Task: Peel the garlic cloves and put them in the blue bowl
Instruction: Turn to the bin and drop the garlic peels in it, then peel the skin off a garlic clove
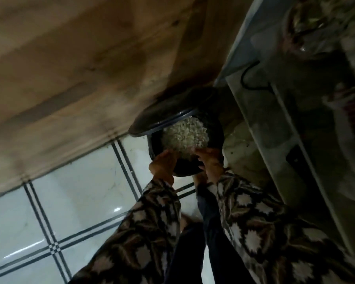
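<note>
Bowl (pixel 187 168) of garlic (pixel 184 134) held in both hands over a tiled floor (pixel 80 191).
Head view, blurred and tilted: the left hand (pixel 164 163) and right hand (pixel 212 160) grip the dark bowl's near rim, fingers (pixel 203 153) curled over its edge; how far they spread I cannot tell. The pale garlic is heaped inside, and a blue-rimmed dish (pixel 162 125) sits just behind. This looks like carrying, not peeling; next the bowl needs setting down and one clove picked out.

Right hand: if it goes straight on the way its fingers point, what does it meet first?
Most likely the garlic cloves heaped in the blue bowl: the right hand sits at the near rim, fingers pointing toward them. The blur leaves depth unclear.
</note>
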`<state>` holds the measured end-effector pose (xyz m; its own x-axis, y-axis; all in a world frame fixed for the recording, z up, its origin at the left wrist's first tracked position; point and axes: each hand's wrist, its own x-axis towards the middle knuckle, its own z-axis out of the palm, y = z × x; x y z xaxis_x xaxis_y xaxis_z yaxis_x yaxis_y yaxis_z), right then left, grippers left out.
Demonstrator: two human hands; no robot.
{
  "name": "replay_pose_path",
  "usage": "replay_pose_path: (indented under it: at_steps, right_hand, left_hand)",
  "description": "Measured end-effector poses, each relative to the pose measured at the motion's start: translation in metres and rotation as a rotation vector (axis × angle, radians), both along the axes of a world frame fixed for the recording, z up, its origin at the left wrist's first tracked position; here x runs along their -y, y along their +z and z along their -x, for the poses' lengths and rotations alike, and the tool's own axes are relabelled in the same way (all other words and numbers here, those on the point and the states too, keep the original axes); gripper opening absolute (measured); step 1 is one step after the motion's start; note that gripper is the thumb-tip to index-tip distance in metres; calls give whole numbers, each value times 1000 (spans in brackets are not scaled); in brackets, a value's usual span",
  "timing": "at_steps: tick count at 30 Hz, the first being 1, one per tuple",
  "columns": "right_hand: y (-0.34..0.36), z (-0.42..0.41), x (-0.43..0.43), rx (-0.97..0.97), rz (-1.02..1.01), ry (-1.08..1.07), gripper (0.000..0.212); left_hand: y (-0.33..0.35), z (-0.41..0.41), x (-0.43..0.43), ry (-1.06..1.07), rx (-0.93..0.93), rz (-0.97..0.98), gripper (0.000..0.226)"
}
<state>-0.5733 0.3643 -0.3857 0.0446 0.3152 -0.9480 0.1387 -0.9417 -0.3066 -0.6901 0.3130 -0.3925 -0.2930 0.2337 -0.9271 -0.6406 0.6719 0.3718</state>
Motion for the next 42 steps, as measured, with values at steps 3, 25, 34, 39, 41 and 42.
replay_pose_path:
  at_steps: [3, 25, 34, 39, 41, 42]
  right_hand:
    - [12, -7, -3, -11, -52, -45, 32]
    - [370, -155, 231, -37, -675, -419, 22]
    - [407, -347, 382, 261, -854, -890, 16]
    - [395, -449, 474, 592, -785, -987, 13]
    - [393, -498, 508, 721, -763, -956, 17]
    - [392, -522, 523, 783, -764, -943, 19]
  left_hand:
    - [8, 0, -1, -19, 15, 9, 41]
    - [364, -127, 129, -452, 36, -525, 20]
    - [414, -359, 228, -1046, 288, -626, 17]
    - [408, -473, 284, -1275, 270, -720, 18]
    - [403, -525, 297, -1336, 143, -810, 24]
    - [398, -549, 299, -1384, 2, -896, 26]
